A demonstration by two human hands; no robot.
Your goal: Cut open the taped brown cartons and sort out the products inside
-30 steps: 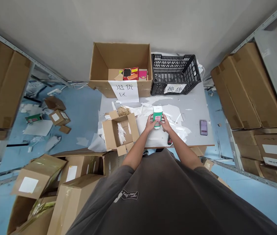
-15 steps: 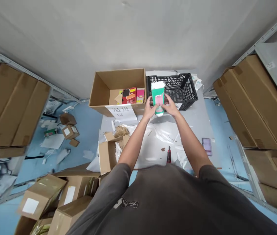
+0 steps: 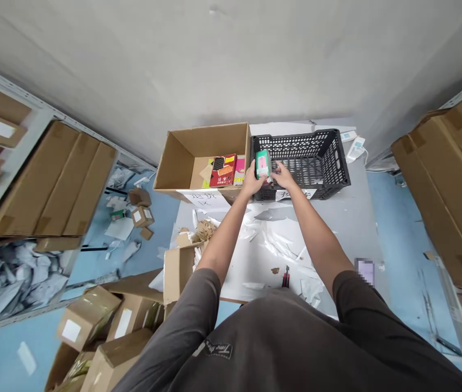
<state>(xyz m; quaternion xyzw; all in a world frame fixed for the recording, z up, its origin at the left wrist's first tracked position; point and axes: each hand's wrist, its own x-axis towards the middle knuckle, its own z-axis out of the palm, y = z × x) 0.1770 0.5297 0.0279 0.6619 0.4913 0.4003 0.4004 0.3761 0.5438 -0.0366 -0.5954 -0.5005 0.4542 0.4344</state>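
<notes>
A small green box [image 3: 263,158] with a pink panel is at the left end of the black plastic crate [image 3: 339,177]. My left hand [image 3: 252,182] is closed around the box's left side and near end. Just right of the box, over the crate's near rim, my right hand [image 3: 283,177] has its fingers apart; its thumb is close to the box's lower corner, and I cannot tell whether it touches. Left of the crate stands an open cardboard box [image 3: 173,160] containing a red printed box [image 3: 222,171] and a pink-and-yellow one [image 3: 239,170].
Paper signs [image 3: 206,199] hang on both containers' fronts. Plastic scraps [image 3: 271,237], a red-and-black cutter [image 3: 286,276] and a small opened carton [image 3: 178,272] lie on the table. White devices [image 3: 355,148] sit at right. Shelves of cartons [image 3: 57,182] flank both sides; more cartons [image 3: 87,316] are lower left.
The green box has moved down into the left end of the crate, from being held up before it in both hands. My right hand's fingers have come away from its side.
</notes>
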